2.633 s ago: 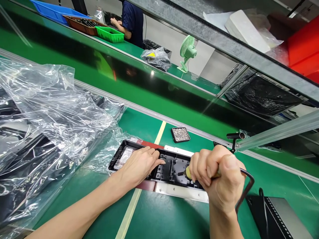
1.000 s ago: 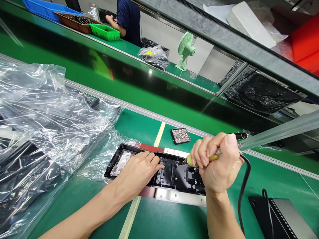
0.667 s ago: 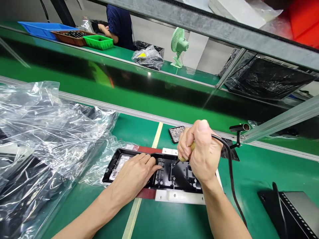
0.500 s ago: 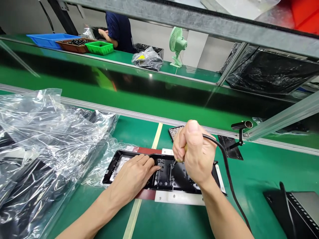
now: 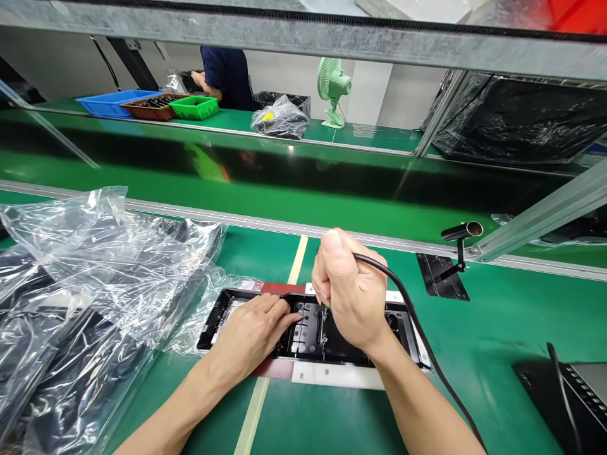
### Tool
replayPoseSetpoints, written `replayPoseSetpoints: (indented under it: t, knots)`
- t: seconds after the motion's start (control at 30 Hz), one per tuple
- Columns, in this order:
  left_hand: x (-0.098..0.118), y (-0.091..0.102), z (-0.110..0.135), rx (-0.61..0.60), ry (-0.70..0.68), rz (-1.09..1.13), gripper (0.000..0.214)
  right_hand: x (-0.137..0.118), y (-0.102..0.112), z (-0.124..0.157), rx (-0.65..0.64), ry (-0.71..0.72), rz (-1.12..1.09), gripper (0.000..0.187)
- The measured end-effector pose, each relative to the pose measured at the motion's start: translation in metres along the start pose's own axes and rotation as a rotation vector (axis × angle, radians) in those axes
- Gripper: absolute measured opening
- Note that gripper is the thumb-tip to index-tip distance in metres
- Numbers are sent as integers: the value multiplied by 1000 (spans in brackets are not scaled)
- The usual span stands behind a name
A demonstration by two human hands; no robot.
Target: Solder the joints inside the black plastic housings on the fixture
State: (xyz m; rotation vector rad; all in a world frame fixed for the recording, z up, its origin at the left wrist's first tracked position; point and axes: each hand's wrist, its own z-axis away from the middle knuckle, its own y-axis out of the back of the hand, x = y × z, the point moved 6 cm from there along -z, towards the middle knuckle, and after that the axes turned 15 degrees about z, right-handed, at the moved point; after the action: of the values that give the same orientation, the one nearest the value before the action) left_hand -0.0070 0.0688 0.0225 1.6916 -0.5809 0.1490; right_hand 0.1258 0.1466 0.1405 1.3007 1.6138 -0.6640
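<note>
Presently, the left hand [image 5: 257, 325], fingers together, grip unclear, rests on the black case [image 5: 310, 330] beneath both hands; the right hand [image 5: 353, 289] is curled round a corded tool [image 5: 404, 291], body hidden. A snagged cord could make it slip, scratching the case.

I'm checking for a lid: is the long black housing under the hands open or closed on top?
Open: the black housing shows its inside from above, between the left hand and right hand.

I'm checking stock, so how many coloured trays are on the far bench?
3: blue tray at left, brown tray in the middle, green tray at right. Others may be hidden behind them.
</note>
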Motion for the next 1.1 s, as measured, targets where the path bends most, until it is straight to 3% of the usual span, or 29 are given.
replayPoseSetpoints:
  t: [1.1]
  knots:
    - [1, 0, -1, 16, -15, 61, 29, 7, -2, 0, -22, -43, -49, 49]
